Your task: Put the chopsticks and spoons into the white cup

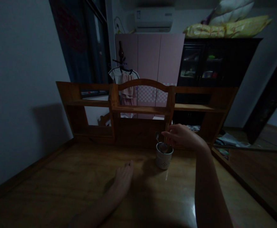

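A small white perforated holder (164, 159) stands on the wooden desk (64, 186) near its back, with a spoon and chopsticks sticking out of it. My right hand (184, 136) hovers just above it, fingers pinched on the chopsticks (166, 138). To the left, my left hand (123, 178) lies flat on the desk, fingers stretched out and holding nothing.
A wooden shelf unit (140, 109) rises along the desk's back edge. Behind it are a pink wardrobe (150, 57), clothes on a hanger (126, 82), a dark glass cabinet (209, 61) and a wall air conditioner (154, 19). The room is dim.
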Available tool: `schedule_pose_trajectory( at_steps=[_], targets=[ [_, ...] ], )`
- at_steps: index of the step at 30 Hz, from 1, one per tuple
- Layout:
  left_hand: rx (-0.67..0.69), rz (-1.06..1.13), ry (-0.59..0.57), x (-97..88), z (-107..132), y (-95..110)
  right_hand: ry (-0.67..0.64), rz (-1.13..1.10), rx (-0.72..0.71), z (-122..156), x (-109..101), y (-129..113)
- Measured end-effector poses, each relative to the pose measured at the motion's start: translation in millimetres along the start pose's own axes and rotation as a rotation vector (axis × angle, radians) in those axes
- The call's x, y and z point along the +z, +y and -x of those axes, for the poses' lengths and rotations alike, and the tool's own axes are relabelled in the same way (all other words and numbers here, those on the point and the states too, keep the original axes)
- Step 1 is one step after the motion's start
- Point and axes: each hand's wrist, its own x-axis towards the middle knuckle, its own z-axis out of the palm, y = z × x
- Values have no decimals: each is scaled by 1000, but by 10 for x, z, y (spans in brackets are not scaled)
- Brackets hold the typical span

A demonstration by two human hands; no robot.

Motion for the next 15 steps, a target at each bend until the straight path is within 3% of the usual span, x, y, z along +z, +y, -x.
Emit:
schedule_pose_trajectory(
  at_steps=[5, 9, 12, 15],
  targets=[
    [123, 17, 60, 55, -43, 112, -44, -22, -73, 66, 43, -214],
    [114, 96, 16, -93, -136, 262, -174, -36, -153, 35, 184, -371],
    [118, 190, 92, -234, -169, 322, -245, 22, -170, -47, 321, -401],
    [62, 423, 169, -352, -175, 347, -227, 161, -139, -132, 427, -363]
  ],
)
